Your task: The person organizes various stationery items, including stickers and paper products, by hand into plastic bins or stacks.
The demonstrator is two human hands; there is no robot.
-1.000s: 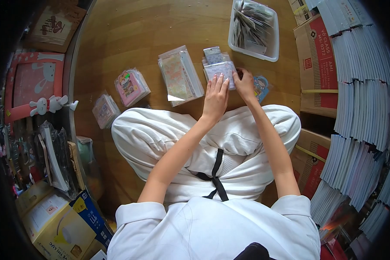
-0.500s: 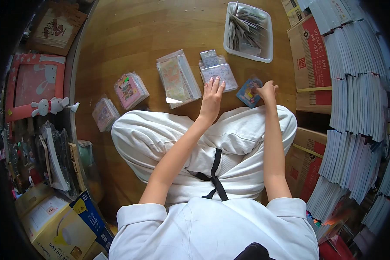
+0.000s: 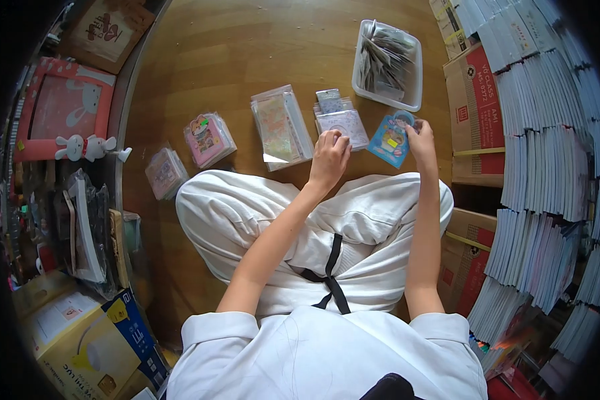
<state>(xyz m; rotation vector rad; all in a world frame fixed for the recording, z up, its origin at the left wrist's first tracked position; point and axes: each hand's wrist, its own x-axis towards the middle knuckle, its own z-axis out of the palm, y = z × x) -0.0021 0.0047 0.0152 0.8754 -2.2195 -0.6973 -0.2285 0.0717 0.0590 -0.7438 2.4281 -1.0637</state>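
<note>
At the right edge of a blue picture packet (image 3: 388, 141) with a yellow label, my right hand (image 3: 421, 143) has its fingers closed on the rim. The packet lies slightly turned on the floor. My left hand (image 3: 330, 159) has its fingers curled in at the near edge of a stack of pale patterned packets (image 3: 345, 127); whatever is under the fingertips is hidden. Just left of it stands a taller stack of clear-wrapped floral packets (image 3: 281, 127). Farther left are a pink stack with a cartoon picture (image 3: 208, 140) and a smaller pastel stack (image 3: 167, 173).
A white plastic tub (image 3: 417, 73) full of upright packets stands beyond the blue packet. Cardboard boxes (image 3: 472, 113) and tall stacks of books (image 3: 543, 107) line the right. On the left are a pink rabbit frame (image 3: 30, 127) and a yellow box (image 3: 80, 340).
My left hand has drawn back from lying flat on the patterned stack, its fingers now curled. My right hand has shifted to the blue packet's right edge, uncovering more of it. The view shifted slightly.
</note>
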